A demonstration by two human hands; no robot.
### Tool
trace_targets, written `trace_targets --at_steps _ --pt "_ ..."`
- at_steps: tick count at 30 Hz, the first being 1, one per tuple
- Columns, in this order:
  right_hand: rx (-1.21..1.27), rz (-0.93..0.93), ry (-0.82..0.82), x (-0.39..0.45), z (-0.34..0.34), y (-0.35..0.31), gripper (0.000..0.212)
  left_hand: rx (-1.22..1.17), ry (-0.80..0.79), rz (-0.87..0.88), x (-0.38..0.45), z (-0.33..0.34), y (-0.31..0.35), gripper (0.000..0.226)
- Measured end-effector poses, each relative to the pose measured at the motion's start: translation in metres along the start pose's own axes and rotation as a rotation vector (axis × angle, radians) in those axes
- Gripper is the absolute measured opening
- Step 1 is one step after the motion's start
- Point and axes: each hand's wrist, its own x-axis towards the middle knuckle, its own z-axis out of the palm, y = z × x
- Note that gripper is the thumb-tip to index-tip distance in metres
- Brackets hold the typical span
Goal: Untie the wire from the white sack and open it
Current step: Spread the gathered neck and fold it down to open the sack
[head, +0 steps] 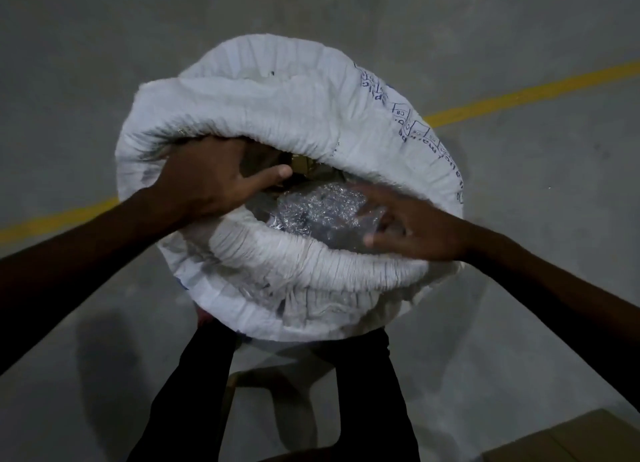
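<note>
Your left hand (pixel 207 181) has its grip closed on the far rim of the white woven plastic sack (pixel 277 115), fingers tucked under the rolled edge, thumb free. Your right hand (pixel 412 229) is blurred, fingers spread loosely over the crinkled clear plastic liner (pixel 311 212) inside the mouth, clasping nothing that shows. No wire is visible, so you seem to be at the opening step; next, spread the rims further apart. The sack stands upright on the grey concrete floor (pixel 104 63), rim rolled down in thick creased folds.

A yellow line (pixel 519 94) crosses the grey floor (pixel 104 46); a cardboard box (pixel 571 441) sits nearby.
</note>
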Motion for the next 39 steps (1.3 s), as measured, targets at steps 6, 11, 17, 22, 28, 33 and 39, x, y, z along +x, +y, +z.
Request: trace_targets --at_steps 6,11,17,22,28,33,39 --pt "0.367 0.013 0.513 0.023 -0.011 -0.009 0.079 0.095 0.049 0.025 0.004 -0.003 0.002 0.079" --pt "0.509 0.038 0.657 0.038 -0.020 -0.006 0.069 0.052 0.034 -0.095 0.014 -0.005 -0.009 0.092" --pt "0.503 0.096 0.730 0.049 -0.018 -0.012 0.058 -0.171 -0.006 -0.237 0.029 -0.013 -0.028 0.091" --pt "0.275 0.051 0.822 0.051 -0.022 -0.014 0.038 -0.154 0.021 -0.206 0.032 -0.014 -0.032 0.090" --pt "0.193 -0.024 0.799 0.048 -0.007 -0.018 0.062 -0.012 0.059 0.047 0.020 -0.008 -0.025 0.092" --pt "0.081 0.031 0.663 0.042 0.010 -0.022 0.071 0.177 -0.299 0.687 -0.009 0.020 -0.018 0.070" --pt "-0.353 -0.019 -0.012 0.024 0.025 -0.022 0.065 -0.053 -0.482 0.823 -0.018 0.025 0.000 0.068"
